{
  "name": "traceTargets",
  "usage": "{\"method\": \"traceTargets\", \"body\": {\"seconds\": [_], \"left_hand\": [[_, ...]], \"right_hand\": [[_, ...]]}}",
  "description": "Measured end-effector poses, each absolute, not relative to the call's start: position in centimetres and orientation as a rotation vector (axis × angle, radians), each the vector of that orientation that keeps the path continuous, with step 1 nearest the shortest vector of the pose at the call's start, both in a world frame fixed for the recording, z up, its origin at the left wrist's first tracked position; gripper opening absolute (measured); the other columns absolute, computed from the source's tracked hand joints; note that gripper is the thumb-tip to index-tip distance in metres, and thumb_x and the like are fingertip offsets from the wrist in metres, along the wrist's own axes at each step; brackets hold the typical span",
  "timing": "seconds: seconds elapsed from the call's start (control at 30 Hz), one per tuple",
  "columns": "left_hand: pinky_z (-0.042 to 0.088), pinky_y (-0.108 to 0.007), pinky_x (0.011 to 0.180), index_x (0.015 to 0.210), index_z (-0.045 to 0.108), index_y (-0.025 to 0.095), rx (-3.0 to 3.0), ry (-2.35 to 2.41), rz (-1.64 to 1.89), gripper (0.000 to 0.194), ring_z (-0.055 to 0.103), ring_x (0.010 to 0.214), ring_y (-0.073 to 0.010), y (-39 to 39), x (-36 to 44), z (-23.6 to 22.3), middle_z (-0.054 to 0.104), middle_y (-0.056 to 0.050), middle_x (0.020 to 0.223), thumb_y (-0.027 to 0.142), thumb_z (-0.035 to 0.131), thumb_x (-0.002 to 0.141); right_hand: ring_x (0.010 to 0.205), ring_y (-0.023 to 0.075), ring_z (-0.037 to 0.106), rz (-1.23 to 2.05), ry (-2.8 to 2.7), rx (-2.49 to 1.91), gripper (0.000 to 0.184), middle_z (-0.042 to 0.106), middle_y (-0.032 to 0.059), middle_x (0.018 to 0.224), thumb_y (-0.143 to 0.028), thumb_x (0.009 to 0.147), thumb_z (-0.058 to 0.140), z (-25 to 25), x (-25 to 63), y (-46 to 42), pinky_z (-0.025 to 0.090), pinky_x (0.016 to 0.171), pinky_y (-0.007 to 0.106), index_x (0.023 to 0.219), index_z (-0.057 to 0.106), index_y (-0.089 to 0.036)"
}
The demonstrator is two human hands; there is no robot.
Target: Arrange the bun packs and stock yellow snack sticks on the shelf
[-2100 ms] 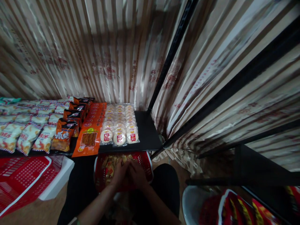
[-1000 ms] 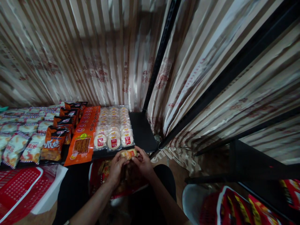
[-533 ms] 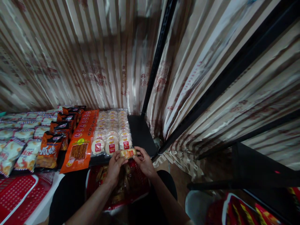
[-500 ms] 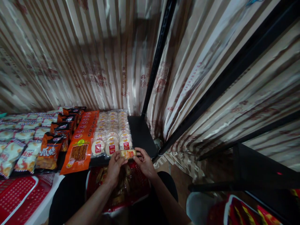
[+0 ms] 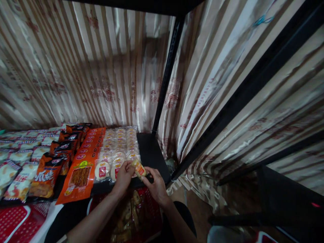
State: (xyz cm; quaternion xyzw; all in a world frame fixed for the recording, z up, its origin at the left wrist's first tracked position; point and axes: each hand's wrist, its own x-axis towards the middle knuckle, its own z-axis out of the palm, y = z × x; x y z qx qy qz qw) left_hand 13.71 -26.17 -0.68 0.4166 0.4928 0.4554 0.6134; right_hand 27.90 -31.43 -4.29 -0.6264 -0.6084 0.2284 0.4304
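Between my two hands is a small yellow snack packet (image 5: 139, 169) with an orange-red label, tilted down to the right. My left hand (image 5: 123, 178) pinches its upper left end. The fingers of my right hand (image 5: 155, 184) close on its lower right end. Both hands are above the front edge of the black shelf (image 5: 152, 152). Behind them stand rows of round white crackers (image 5: 102, 170) in clear wrappers, partly covered by my left hand. Below my forearms a red basket (image 5: 149, 222) holds several similar golden packets (image 5: 131, 214).
Left of the crackers lie a large orange snack pouch (image 5: 79, 175), black-and-orange bags (image 5: 45, 177) and white snack bags (image 5: 21, 182). Black posts (image 5: 168, 74) and a slanting black bar (image 5: 227, 108) frame the corner before a striped curtain (image 5: 106, 67). Another red basket (image 5: 20, 222) is lower left.
My hands came up out of the red basket with a snack packet. It was level between them and is now tilted. The view has shifted, so the shelf sits lower.
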Motion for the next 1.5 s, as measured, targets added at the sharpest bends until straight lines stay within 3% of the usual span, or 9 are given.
{"method": "traceTargets", "body": {"seconds": [0.2, 0.53, 0.7, 0.87, 1.17, 1.4, 1.5], "left_hand": [[0.036, -0.019, 0.048, 0.078, 0.054, 0.016, 1.117, 1.125, 1.092, 0.025, 0.046, 0.048, -0.0078, -23.5, 14.5, -0.7, 0.049, 0.007, 0.054, 0.033, 0.059, 0.061], [0.043, -0.024, 0.064, 0.077, 0.058, 0.016, 1.424, 1.239, 1.078, 0.011, 0.057, 0.065, -0.0132, -16.5, 17.7, -1.5, 0.06, -0.001, 0.068, 0.019, 0.05, 0.07], [0.043, -0.023, 0.072, 0.085, 0.058, 0.015, 1.597, 1.463, 0.923, 0.019, 0.06, 0.077, -0.0126, -14.3, 19.2, -0.5, 0.065, -0.003, 0.081, 0.009, 0.046, 0.072], [0.043, -0.024, 0.074, 0.1, 0.056, 0.013, 1.652, 1.559, 0.838, 0.028, 0.062, 0.083, -0.0143, -12.1, 20.3, -0.2, 0.067, -0.007, 0.09, 0.011, 0.047, 0.074], [0.044, -0.025, 0.078, 0.094, 0.057, 0.013, 1.927, 1.499, 0.754, 0.026, 0.06, 0.088, -0.0155, -9.3, 21.2, -0.5, 0.065, -0.007, 0.091, 0.006, 0.044, 0.073], [0.038, -0.028, 0.096, 0.099, 0.061, 0.008, 2.344, 1.425, 0.647, 0.033, 0.051, 0.107, -0.0195, -9.0, 21.3, -0.6, 0.06, -0.014, 0.108, 0.006, 0.041, 0.074], [0.031, -0.036, 0.103, 0.102, 0.062, 0.008, 2.505, 1.413, 0.535, 0.035, 0.042, 0.119, -0.0235, -9.0, 21.3, -0.8, 0.058, -0.015, 0.114, 0.009, 0.036, 0.079]], "right_hand": [[0.083, 0.0181, 0.055, 0.492, -1.565, -1.653, 0.028, 0.064, 0.0032, 0.09, -0.031, 0.077, 0.056, -3.2, 28.0, -29.4, 0.045, 0.071, 0.029, 0.104, 0.06, -0.022], [0.067, 0.0143, 0.055, 0.361, -1.394, -1.666, 0.03, 0.063, 0.0039, 0.085, -0.035, 0.078, 0.052, -3.6, 29.1, -23.4, 0.046, 0.066, 0.027, 0.103, 0.059, -0.018], [0.062, 0.0127, 0.058, 0.433, -1.26, -1.659, 0.032, 0.065, 0.006, 0.088, -0.031, 0.074, 0.054, -4.3, 29.8, -19.9, 0.048, 0.063, 0.026, 0.101, 0.059, -0.015], [0.068, 0.0159, 0.062, 0.504, -1.216, -1.653, 0.023, 0.067, 0.0042, 0.081, -0.03, 0.072, 0.054, -4.9, 30.6, -17.1, 0.048, 0.066, 0.027, 0.09, 0.06, -0.016], [0.066, 0.0156, 0.063, 0.492, -1.225, -1.663, 0.018, 0.068, 0.0027, 0.075, -0.028, 0.072, 0.055, -5.7, 31.1, -12.2, 0.047, 0.062, 0.024, 0.085, 0.06, -0.018], [0.065, 0.0145, 0.063, 0.443, -1.258, -1.709, 0.015, 0.069, 0.0048, 0.074, -0.019, 0.071, 0.053, -6.7, 31.0, -9.0, 0.046, 0.063, 0.022, 0.083, 0.061, -0.016], [0.068, 0.0158, 0.063, 0.392, -1.284, -1.725, 0.014, 0.069, 0.0073, 0.077, -0.018, 0.073, 0.05, -7.3, 31.0, -8.0, 0.047, 0.065, 0.024, 0.081, 0.061, -0.015]]}}
